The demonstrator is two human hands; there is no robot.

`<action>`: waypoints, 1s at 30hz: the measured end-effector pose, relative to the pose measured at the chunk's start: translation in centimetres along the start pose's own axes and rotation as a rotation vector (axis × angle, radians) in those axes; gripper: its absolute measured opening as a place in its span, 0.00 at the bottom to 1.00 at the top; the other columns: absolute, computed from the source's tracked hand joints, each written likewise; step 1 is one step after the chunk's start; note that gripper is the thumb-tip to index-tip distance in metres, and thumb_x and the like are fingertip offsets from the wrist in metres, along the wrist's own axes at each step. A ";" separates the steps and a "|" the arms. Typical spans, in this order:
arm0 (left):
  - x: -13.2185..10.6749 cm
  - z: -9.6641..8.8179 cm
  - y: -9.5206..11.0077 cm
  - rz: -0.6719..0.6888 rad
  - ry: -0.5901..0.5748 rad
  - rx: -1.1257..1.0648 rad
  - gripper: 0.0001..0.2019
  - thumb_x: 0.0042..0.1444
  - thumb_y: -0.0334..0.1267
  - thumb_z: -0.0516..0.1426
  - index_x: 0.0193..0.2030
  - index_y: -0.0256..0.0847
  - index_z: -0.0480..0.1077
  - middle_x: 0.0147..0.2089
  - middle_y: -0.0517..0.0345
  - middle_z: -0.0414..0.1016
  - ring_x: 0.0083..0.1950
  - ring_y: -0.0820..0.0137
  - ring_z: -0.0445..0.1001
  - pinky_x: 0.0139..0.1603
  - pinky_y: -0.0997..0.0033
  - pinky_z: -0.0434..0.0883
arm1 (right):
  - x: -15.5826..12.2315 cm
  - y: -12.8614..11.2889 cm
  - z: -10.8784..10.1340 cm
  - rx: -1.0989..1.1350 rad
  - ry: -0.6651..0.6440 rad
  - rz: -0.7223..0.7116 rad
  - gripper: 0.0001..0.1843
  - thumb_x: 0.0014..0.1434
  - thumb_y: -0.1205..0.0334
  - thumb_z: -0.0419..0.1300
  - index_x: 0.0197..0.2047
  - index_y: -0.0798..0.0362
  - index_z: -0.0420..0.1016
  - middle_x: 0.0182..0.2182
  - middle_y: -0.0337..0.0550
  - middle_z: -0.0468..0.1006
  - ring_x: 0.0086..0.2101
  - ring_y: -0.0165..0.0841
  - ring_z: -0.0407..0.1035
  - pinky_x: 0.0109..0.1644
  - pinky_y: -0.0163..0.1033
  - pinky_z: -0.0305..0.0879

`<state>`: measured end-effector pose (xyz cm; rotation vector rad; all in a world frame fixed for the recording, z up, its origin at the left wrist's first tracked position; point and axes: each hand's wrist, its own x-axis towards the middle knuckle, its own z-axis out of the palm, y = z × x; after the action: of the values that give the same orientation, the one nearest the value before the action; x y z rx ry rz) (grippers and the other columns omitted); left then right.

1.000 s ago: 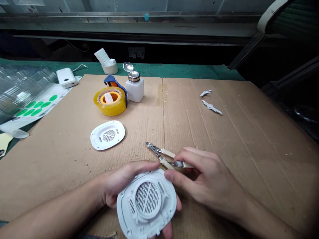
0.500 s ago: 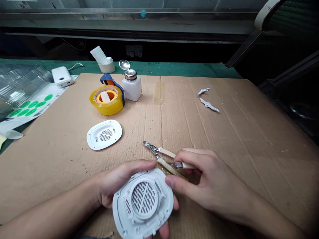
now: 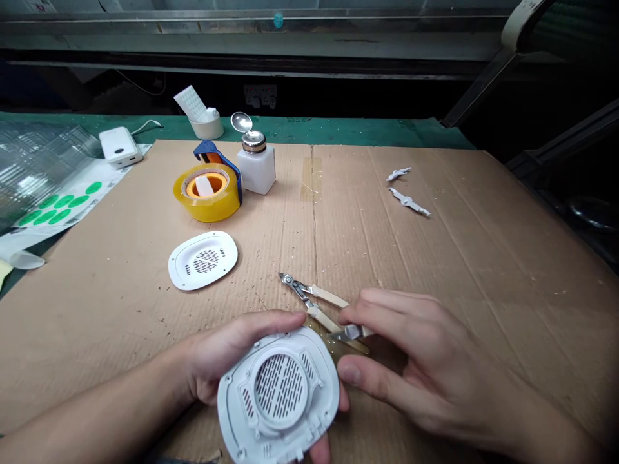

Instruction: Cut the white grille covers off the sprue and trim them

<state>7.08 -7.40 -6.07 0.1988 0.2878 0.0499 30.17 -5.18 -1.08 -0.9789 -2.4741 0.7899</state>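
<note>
My left hand is wrapped round a white oval plastic cover, thumb on its top edge and fingertips showing at its right side. The cover's ribbed inner face, with a round slotted grille, is turned up toward me. In my right hand, right of the cover, is a small knife with its blade pointing left. The fingers hold its handle, mostly hidden, and the thumb stands apart from the cover. Cutting pliers with cream handles lie spread on the cardboard, partly behind my right fingers and the knife.
A second white oval cover lies to the left on the cardboard. Behind it stand a yellow tape roll and a white pump bottle. Two white plastic scraps lie at the far right. A white device is far left.
My right hand has drawn back to the right, its thumb leaving the cover's edge. The knife in it has tilted and come nearer to me. My left hand and the cover have hardly moved.
</note>
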 end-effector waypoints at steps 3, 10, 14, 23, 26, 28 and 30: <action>0.0 0.0 0.0 0.001 0.012 0.013 0.42 0.56 0.68 0.40 0.49 0.28 0.74 0.31 0.42 0.79 0.38 0.52 0.79 0.38 0.50 0.76 | -0.1 0.6 0.2 -0.075 0.022 -0.168 0.18 0.69 0.51 0.52 0.36 0.55 0.74 0.24 0.35 0.66 0.25 0.28 0.58 0.29 0.37 0.49; -0.2 0.2 0.1 0.023 0.054 0.055 0.42 0.58 0.66 0.40 0.50 0.27 0.74 0.33 0.41 0.79 0.38 0.52 0.79 0.39 0.52 0.75 | -0.1 1.4 0.6 -0.201 -0.014 -0.218 0.23 0.69 0.49 0.52 0.27 0.54 0.72 0.22 0.35 0.62 0.23 0.29 0.54 0.28 0.40 0.45; -0.2 0.3 0.0 0.034 0.074 0.079 0.43 0.58 0.66 0.39 0.53 0.26 0.72 0.31 0.42 0.79 0.38 0.54 0.79 0.39 0.53 0.75 | -0.1 1.5 0.5 -0.217 -0.025 -0.217 0.23 0.69 0.50 0.52 0.25 0.53 0.69 0.22 0.35 0.62 0.23 0.28 0.53 0.27 0.40 0.44; 0.0 0.5 0.0 0.067 0.181 0.154 0.40 0.58 0.65 0.39 0.41 0.28 0.77 0.31 0.41 0.78 0.39 0.55 0.78 0.41 0.56 0.75 | -0.2 1.3 0.7 -0.209 -0.047 -0.202 0.21 0.68 0.51 0.54 0.25 0.52 0.64 0.22 0.33 0.62 0.22 0.27 0.54 0.27 0.39 0.43; -0.1 0.7 0.0 0.070 0.208 0.152 0.39 0.58 0.65 0.41 0.39 0.28 0.77 0.32 0.41 0.79 0.41 0.54 0.78 0.41 0.56 0.75 | -0.1 1.3 0.7 -0.221 -0.045 -0.196 0.20 0.68 0.52 0.55 0.26 0.52 0.65 0.22 0.33 0.63 0.23 0.27 0.55 0.28 0.39 0.44; -0.2 0.8 0.1 0.071 0.225 0.149 0.38 0.57 0.64 0.42 0.39 0.28 0.77 0.33 0.41 0.79 0.41 0.54 0.78 0.42 0.56 0.76 | -0.1 1.3 0.8 -0.227 -0.045 -0.195 0.20 0.68 0.51 0.54 0.26 0.52 0.66 0.22 0.33 0.64 0.23 0.27 0.55 0.28 0.39 0.45; -0.2 0.9 0.1 0.079 0.242 0.152 0.38 0.58 0.63 0.42 0.39 0.28 0.77 0.34 0.41 0.79 0.42 0.54 0.78 0.42 0.56 0.76 | -0.1 1.3 0.9 -0.228 -0.050 -0.195 0.21 0.69 0.52 0.54 0.26 0.52 0.65 0.22 0.33 0.64 0.22 0.27 0.55 0.28 0.39 0.45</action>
<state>7.14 -7.46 -5.16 0.3562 0.5257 0.1306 30.45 -4.81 -2.56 -0.7815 -2.6958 0.4842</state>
